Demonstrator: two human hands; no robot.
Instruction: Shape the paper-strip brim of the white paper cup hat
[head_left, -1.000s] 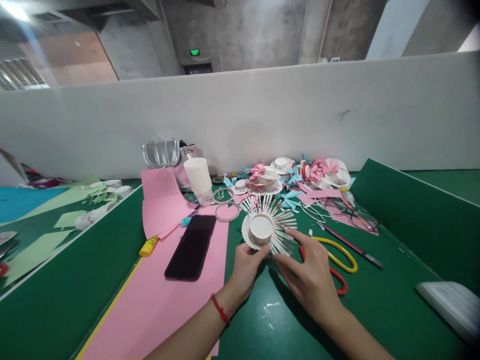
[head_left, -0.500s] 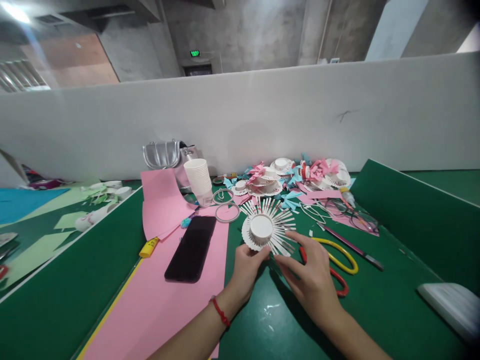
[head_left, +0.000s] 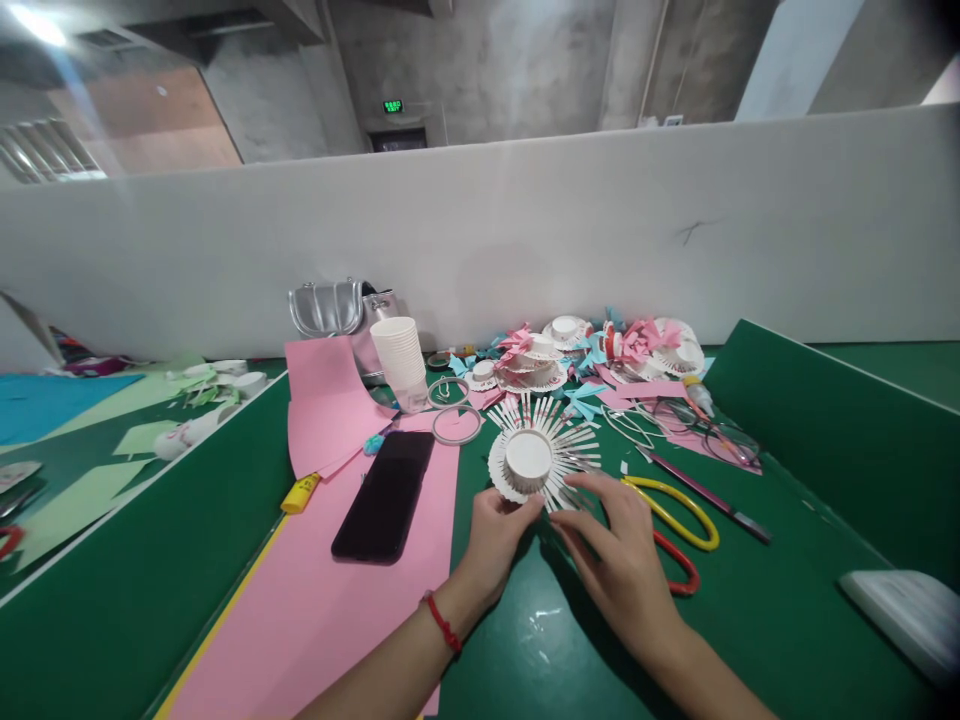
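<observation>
A white paper cup [head_left: 528,458] stands upside down on the green table [head_left: 720,620], its wall cut into thin strips that fan out flat around it. My left hand [head_left: 491,540], a red cord on its wrist, pinches the near edge of the fanned strips. My right hand [head_left: 616,560] has its fingers curled on the strips at the cup's right side. Scissors with yellow and red handles [head_left: 679,525] lie just beyond my right hand.
A black phone [head_left: 384,494] lies on pink paper [head_left: 300,620]. A stack of white cups [head_left: 399,362], a silver bag [head_left: 330,310], tape rings [head_left: 455,424], a yellow glue stick [head_left: 298,493], glasses [head_left: 709,432] and finished cup flowers [head_left: 600,355] sit further back. A white partition wall rises behind.
The cut cup and both hands have shifted very slightly; my fingers keep working the near strips. Nothing else has moved.
</observation>
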